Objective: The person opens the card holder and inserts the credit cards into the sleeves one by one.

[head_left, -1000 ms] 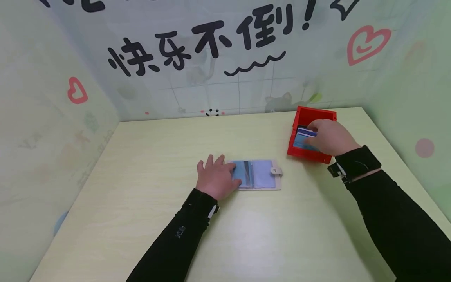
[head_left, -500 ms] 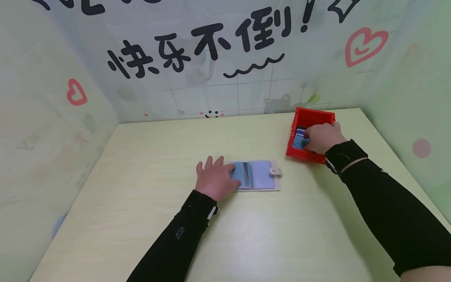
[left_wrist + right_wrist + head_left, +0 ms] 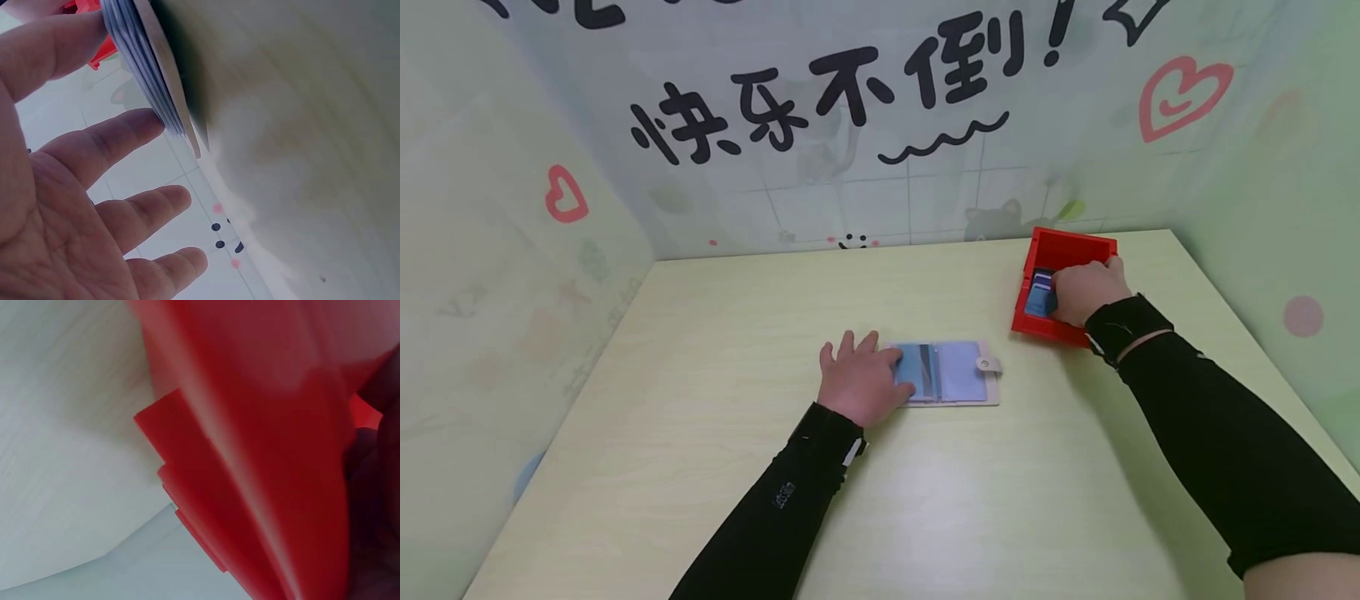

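One left hand (image 3: 861,385), one right hand (image 3: 1088,292): two in all. Two black sleeves (image 3: 760,517) behind them. One counter (image 3: 700,358) below both. One open card holder (image 3: 962,371) touching the left hand. One red box (image 3: 1049,328) at the right hand; several blue cards (image 3: 1040,300) beside that hand, overlapping, exact number unclear. Two red hearts (image 3: 1145,108) beyond both hands.

At two o'clock in the head view, the right hand (image 3: 1088,292) has its fingertips out of sight inside the red box (image 3: 1049,331); what they touch cannot be told, and the print on the cards (image 3: 1039,298) is too small to read. The left hand (image 3: 859,379) covers the nine o'clock end of the card holder (image 3: 962,372), which the left wrist view crops at eleven o'clock.
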`<state>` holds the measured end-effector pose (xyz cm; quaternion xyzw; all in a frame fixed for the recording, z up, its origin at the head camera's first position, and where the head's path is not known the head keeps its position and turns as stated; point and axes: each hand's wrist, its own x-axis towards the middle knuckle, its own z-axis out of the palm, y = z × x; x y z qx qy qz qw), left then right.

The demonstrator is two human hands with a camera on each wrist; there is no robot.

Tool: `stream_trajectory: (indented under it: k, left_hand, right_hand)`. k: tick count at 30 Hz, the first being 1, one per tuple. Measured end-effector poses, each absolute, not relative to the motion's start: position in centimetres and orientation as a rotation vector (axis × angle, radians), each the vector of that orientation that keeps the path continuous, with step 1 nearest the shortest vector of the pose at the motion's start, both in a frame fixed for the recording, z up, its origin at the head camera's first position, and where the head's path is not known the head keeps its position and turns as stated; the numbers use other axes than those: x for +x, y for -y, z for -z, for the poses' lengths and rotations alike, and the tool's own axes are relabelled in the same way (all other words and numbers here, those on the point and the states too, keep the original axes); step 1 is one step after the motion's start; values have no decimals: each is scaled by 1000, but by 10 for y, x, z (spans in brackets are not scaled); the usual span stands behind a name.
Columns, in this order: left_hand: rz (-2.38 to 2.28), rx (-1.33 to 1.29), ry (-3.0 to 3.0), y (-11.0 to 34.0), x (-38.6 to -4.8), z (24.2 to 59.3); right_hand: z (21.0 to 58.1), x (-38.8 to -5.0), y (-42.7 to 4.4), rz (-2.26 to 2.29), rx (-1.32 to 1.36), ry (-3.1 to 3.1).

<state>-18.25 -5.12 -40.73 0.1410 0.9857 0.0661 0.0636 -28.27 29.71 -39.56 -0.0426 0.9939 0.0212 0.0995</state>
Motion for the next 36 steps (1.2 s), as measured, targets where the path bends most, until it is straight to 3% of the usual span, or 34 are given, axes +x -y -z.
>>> stream_trajectory:
  k: [36]
  left_hand:
    - [-190,430,-2994,53,-182,409]
  right_hand:
    - [392,-281,-291,-17,-67,-2968]
